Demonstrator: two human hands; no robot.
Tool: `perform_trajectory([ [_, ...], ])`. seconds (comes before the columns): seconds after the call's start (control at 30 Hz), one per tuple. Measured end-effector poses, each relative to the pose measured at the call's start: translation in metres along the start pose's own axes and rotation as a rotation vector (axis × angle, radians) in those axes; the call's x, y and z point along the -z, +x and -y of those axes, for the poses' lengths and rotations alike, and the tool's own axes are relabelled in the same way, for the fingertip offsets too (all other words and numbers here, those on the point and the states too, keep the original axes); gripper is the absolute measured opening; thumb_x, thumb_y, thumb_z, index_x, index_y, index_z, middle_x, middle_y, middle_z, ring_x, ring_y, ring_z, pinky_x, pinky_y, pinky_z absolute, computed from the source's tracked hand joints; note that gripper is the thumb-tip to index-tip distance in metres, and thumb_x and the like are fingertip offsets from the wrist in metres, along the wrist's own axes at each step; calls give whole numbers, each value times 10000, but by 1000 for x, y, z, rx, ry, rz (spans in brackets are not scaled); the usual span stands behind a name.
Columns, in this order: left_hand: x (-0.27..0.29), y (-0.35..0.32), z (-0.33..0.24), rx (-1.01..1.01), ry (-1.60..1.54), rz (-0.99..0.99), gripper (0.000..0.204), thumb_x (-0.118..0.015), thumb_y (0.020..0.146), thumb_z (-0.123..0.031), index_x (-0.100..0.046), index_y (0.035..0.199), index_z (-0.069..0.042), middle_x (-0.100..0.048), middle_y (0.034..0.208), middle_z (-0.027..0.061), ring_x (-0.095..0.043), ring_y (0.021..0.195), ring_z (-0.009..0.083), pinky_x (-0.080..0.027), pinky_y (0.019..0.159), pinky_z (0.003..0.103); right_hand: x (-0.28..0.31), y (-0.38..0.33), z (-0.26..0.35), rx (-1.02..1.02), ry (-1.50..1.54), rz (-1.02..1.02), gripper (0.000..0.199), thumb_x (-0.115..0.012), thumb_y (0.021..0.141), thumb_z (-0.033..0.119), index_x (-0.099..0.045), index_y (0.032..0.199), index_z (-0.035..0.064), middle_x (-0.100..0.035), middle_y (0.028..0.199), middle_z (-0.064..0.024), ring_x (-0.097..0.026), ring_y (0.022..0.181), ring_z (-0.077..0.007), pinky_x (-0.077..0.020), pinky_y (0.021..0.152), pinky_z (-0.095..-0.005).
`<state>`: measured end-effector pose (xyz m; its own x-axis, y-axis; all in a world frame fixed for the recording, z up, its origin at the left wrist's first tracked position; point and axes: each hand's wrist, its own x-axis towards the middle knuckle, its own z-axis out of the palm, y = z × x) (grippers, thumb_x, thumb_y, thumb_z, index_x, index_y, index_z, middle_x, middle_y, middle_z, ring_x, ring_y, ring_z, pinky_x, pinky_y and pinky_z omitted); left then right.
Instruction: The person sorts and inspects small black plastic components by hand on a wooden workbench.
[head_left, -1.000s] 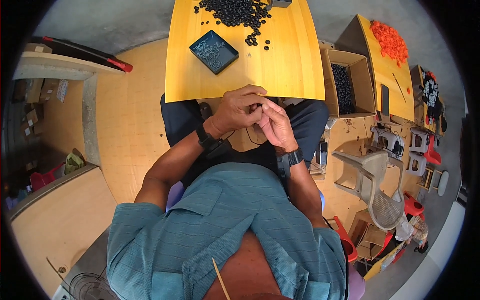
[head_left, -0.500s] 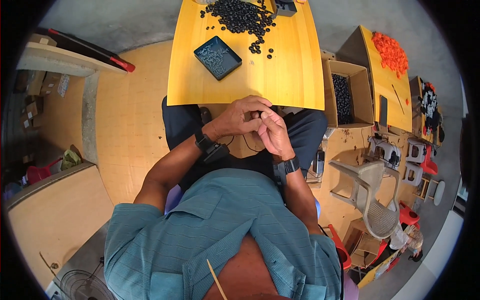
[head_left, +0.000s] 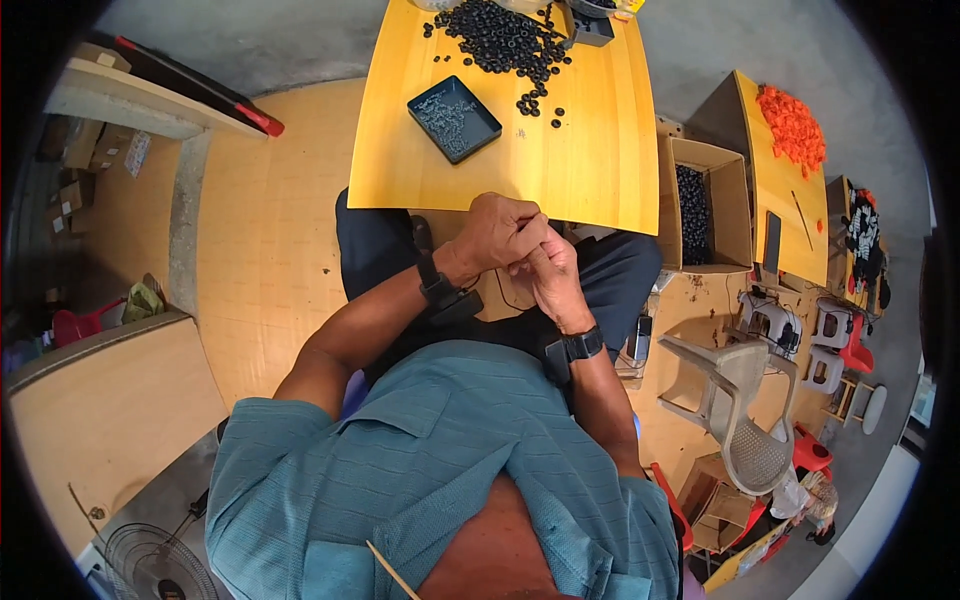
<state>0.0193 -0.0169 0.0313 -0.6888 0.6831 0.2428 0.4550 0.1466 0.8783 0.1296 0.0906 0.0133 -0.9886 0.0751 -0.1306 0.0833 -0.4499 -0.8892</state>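
My left hand (head_left: 500, 232) and my right hand (head_left: 553, 275) meet just off the table's near edge, over my lap. The left fingers are curled, and their tips press against the right thumb and fingers. Both hands are closed; whatever is pinched between them is hidden. Beyond them on the yellow table (head_left: 590, 190) sits a dark square tray (head_left: 487, 138) with many small grey metal pieces (head_left: 446, 118), like screws or pins. Farther back lies a spread pile of small black rings (head_left: 505, 38), with a few strays on its near right side.
A cardboard box (head_left: 733, 205) of small black parts stands right of the table. Past it, another table (head_left: 775, 180) bears an orange heap (head_left: 792, 125). A grey plastic chair (head_left: 740, 400) stands at right. A dark box (head_left: 590, 30) is at the table's far edge.
My left fingers, stretched over the right hand before, are now curled tighter against it. Both hands stay together. The whole view has shifted slightly.
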Motion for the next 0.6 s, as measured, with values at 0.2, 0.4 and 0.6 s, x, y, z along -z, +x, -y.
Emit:
perform_trajectory([
  [0.2,-9,-12,7,5,-32,-59,264,-567,845,-161,-595,628,-11,-557,535,148,-559,444,230,-431,458,330,-4,-6,-2,-22,84,-52,137,-500,997,56,-632,991,19,-618,864,-21,-578,727,-105,-477,672,-236],
  [0.4,-5,-4,1,-55,-47,-100,172,-593,840,-116,-650,719,-8,-576,539,114,-548,433,187,-443,458,313,-1,1,8,16,-126,-47,163,-474,971,7,-637,981,13,-613,827,-20,-574,694,-98,-471,649,-233],
  [0.6,26,4,-32,-206,-60,-121,226,-739,757,-73,-688,974,-38,-628,760,70,-623,645,176,-493,590,281,7,10,21,53,364,-31,346,-537,1000,165,-549,1292,-21,-630,1176,-92,-600,1081,-181,-476,960,-341],
])
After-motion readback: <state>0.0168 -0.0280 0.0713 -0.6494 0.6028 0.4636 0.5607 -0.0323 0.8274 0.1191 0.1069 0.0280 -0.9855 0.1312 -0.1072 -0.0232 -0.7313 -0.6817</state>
